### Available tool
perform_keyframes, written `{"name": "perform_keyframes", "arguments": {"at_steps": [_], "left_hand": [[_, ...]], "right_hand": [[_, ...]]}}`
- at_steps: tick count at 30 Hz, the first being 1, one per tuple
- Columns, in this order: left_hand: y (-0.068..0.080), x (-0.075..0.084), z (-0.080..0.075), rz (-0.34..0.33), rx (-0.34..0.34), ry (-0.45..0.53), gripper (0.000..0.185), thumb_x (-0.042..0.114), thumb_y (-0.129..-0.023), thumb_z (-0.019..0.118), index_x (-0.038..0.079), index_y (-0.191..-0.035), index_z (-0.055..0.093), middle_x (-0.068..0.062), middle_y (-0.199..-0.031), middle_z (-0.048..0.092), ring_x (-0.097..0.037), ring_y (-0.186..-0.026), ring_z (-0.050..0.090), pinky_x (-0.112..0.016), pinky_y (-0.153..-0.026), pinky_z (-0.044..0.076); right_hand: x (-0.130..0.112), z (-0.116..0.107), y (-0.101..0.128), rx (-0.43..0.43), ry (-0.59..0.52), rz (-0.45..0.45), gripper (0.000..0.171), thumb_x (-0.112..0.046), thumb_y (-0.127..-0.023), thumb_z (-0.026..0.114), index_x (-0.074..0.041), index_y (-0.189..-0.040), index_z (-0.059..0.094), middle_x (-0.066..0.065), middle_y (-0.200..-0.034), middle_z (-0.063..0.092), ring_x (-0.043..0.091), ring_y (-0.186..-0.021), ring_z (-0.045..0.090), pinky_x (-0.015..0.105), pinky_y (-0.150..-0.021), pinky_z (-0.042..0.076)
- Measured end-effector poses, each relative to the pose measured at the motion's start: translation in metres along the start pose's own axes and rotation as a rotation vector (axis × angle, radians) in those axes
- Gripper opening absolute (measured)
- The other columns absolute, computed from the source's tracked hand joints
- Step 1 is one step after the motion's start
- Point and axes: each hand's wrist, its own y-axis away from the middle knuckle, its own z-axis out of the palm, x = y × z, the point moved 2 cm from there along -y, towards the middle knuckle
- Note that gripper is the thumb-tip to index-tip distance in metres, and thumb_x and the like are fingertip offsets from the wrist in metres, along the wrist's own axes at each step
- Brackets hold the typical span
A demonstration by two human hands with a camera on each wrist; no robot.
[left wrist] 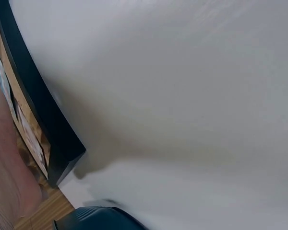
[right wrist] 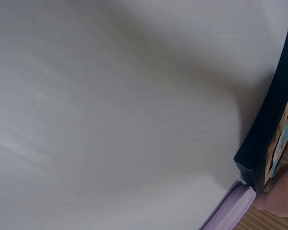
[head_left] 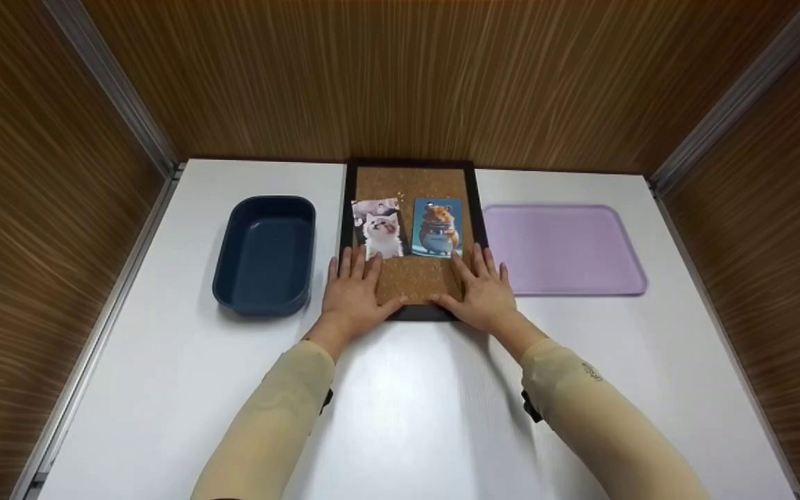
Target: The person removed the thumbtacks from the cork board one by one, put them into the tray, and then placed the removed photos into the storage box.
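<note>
A cork board (head_left: pixel 410 182) in a black frame lies flat on the white table. On its left half is a kitten picture card (head_left: pixel 382 236), slightly tilted; on its right half, a blue hamster picture card (head_left: pixel 437 228). My left hand (head_left: pixel 353 295) rests with spread fingers over the board's near left corner, fingertips by the kitten card's lower edge. Spread in the same way, my right hand (head_left: pixel 485 295) lies over the near right corner, one fingertip at the hamster card's lower edge. In both wrist views the black frame (left wrist: pixel 36 91) shows beside the hand.
Left of the board stands a dark blue rectangular bin (head_left: pixel 264 257). A lilac tray (head_left: pixel 567 250) lies close along the board's right side. Wood-grain panels (head_left: pixel 400 76) enclose the white table (head_left: pixel 414 410) at the back and both sides.
</note>
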Motion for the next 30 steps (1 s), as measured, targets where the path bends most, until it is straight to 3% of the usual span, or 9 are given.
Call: {"name": "perform_keyframes", "arguments": {"at_steps": [18, 30], "left_hand": [[0.001, 0.0016, 0.0072, -0.009, -0.063, 0.042, 0.107, 0.084, -0.097, 0.037, 0.014, -0.172, 0.008, -0.022, -0.176, 0.004, -0.043, -0.162, 0.006, -0.059, -0.129, 0.013], [0.0012, 0.0017, 0.0061, -0.02, -0.103, 0.039, 0.104, 0.084, -0.097, 0.037, 0.015, -0.172, 0.016, -0.027, -0.174, 0.008, -0.044, -0.161, 0.005, -0.056, -0.13, 0.014]], "right_hand": [[0.0027, 0.0015, 0.002, -0.067, -0.037, -0.026, 0.102, -0.082, -0.096, 0.046, -0.017, -0.171, 0.021, 0.027, -0.174, 0.007, 0.044, -0.161, 0.006, 0.057, -0.13, 0.011], [0.0002, -0.0016, 0.0019, -0.055, -0.059, -0.023, 0.103, -0.079, -0.095, 0.054, -0.013, -0.17, 0.026, 0.031, -0.172, 0.013, 0.046, -0.16, 0.01, 0.059, -0.128, 0.02]]}}
